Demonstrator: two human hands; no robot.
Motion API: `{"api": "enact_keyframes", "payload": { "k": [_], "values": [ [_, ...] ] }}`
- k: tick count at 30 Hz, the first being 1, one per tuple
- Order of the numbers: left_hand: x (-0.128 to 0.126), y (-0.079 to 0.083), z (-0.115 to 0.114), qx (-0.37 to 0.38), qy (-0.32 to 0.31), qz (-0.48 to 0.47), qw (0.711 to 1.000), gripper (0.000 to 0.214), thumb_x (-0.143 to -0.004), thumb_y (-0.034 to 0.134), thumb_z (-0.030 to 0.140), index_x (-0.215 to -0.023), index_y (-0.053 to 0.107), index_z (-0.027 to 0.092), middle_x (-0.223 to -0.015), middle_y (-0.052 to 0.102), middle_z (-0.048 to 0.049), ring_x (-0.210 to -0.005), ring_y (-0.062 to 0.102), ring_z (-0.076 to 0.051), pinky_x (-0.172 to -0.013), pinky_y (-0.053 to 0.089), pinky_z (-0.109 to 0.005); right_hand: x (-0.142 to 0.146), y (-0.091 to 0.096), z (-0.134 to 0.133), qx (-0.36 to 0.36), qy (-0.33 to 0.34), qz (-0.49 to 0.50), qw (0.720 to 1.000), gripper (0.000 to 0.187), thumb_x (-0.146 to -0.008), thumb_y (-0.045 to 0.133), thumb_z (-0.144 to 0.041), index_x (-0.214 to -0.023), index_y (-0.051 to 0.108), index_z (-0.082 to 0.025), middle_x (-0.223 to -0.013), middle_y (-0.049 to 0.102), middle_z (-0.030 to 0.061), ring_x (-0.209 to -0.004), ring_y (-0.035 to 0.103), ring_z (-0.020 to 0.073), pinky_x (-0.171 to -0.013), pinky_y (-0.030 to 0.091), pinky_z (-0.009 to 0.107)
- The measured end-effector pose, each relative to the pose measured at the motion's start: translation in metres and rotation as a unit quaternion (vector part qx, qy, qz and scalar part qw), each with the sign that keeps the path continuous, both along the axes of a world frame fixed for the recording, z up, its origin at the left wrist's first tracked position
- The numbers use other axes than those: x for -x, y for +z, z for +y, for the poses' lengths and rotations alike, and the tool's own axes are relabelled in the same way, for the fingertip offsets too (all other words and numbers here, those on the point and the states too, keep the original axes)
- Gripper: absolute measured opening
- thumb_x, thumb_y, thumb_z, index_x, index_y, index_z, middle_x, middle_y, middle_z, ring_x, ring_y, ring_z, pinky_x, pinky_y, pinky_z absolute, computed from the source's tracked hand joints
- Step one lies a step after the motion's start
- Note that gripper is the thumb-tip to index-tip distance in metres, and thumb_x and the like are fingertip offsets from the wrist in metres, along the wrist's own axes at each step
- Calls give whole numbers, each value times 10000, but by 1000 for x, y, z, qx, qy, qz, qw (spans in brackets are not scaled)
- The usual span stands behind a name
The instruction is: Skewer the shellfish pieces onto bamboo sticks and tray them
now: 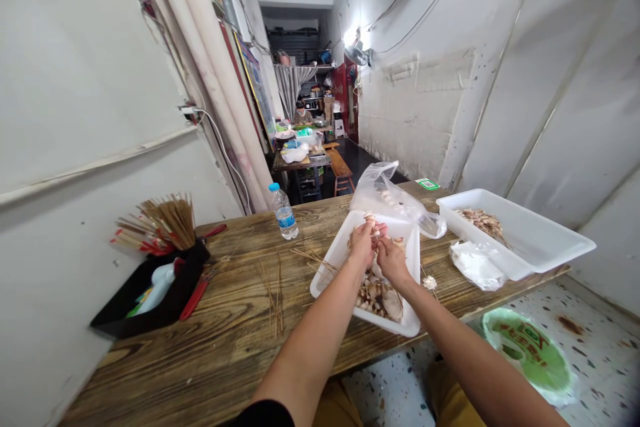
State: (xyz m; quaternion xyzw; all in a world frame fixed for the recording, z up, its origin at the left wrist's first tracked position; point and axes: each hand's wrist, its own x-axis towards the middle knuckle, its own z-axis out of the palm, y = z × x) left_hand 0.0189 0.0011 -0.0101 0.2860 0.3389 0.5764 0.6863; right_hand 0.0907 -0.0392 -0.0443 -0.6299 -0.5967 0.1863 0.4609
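Both hands are close together above a white plastic tray (325,280) of pale and brownish food pieces (383,300), whose kind I cannot make out. My left hand (363,245) is closed around a pale food piece, which shows at its fingertips. Just beside it, my right hand (393,260) is pinched shut, and what it grips is hidden between the fingers. Thin wooden skewers (317,259) lie across the tray's left rim. More loose skewers (274,293) lie on the wooden table (230,307) to the left.
A clear plastic bag (380,180) with pale pieces rests behind the tray. To the right stand a larger white tray (545,237) and a crumpled white bag (477,265). A water bottle (285,217), a black box (135,320) with bundled skewers, and a green-lined bin (535,353) surround the workspace.
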Motion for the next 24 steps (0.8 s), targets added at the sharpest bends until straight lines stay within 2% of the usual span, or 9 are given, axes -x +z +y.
{"api": "enact_keyframes", "payload": {
  "k": [9, 18, 21, 24],
  "values": [
    [-10, 1, -5, 6, 27, 22, 999, 232, -850, 612, 348, -736, 628, 146, -780, 724, -107, -921, 690, -232, -814, 544, -350, 0, -3, 2, -8, -19, -3, 1000, 256, -852, 390, -247, -791, 634, -196, -712, 657, 39, -667, 573, 173, -645, 411, 263],
    [-15, -3, -7, -6, 54, 24, 998, 176, -832, 573, 273, -702, 585, 155, -727, 709, -80, -845, 692, -207, -800, 535, -338, 0, -1, 4, -6, -5, 10, 1000, 314, -849, 342, -275, -805, 640, -187, -790, 689, 81, -714, 600, 197, -714, 456, 306],
    [-16, -3, -8, -4, 60, 27, 998, 141, -827, 576, 259, -730, 582, 157, -786, 717, -82, -856, 686, -199, -800, 528, -325, -1, 0, 7, -11, -18, 0, 1000, 309, -853, 352, -287, -776, 638, -197, -768, 688, 72, -692, 598, 191, -697, 452, 300],
    [-14, 0, -7, -9, 56, 11, 998, 155, -856, 568, 293, -837, 602, 143, -860, 718, -98, -864, 683, -202, -800, 523, -325, -1, 1, 8, -12, -15, -3, 1000, 304, -856, 369, -288, -790, 652, -201, -752, 689, 57, -666, 595, 182, -674, 446, 288]
  ]
}}
